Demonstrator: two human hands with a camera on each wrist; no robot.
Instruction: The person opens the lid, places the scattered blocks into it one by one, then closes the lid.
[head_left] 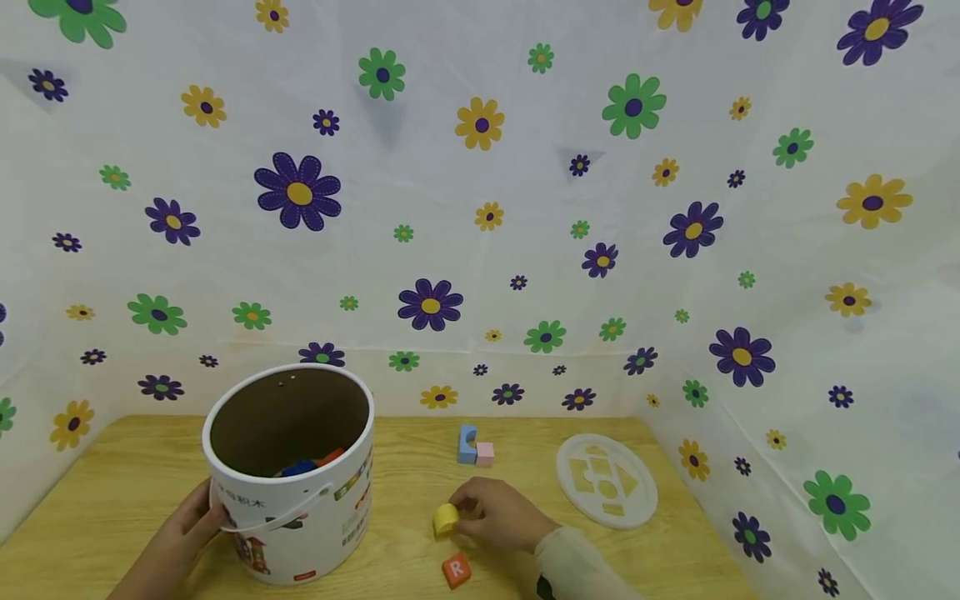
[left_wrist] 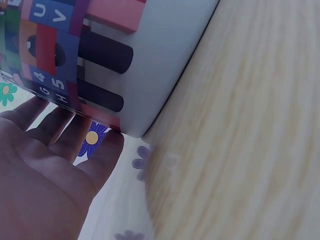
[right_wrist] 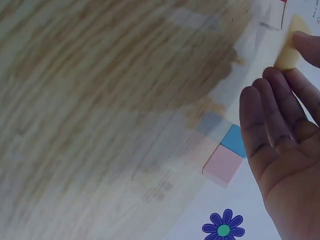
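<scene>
At the left of the head view stands a white toy-block bucket (head_left: pixel 300 542), upright with its top uncovered. Blue and red blocks (head_left: pixel 302 467) show inside it. My left hand (head_left: pixel 193 521) rests against the bucket's left side; in the left wrist view its fingers (left_wrist: pixel 102 155) lie fairly straight along the printed wall. Between thumb and fingertips, my right hand (head_left: pixel 504 514) pinches a yellow rounded block (head_left: pixel 446 519) at or just above the table; I cannot tell whether it touches. An orange block (head_left: pixel 456 570) marked with a white R lies just in front of it.
A blue block with a curved cutout (head_left: pixel 467 446) and a pink block (head_left: pixel 485 454) stand side by side farther back. To the right lies a round white plate with shaped cutouts (head_left: pixel 637 500). A flowered white sheet (head_left: pixel 525 192) surrounds the wooden table (head_left: pixel 405 450).
</scene>
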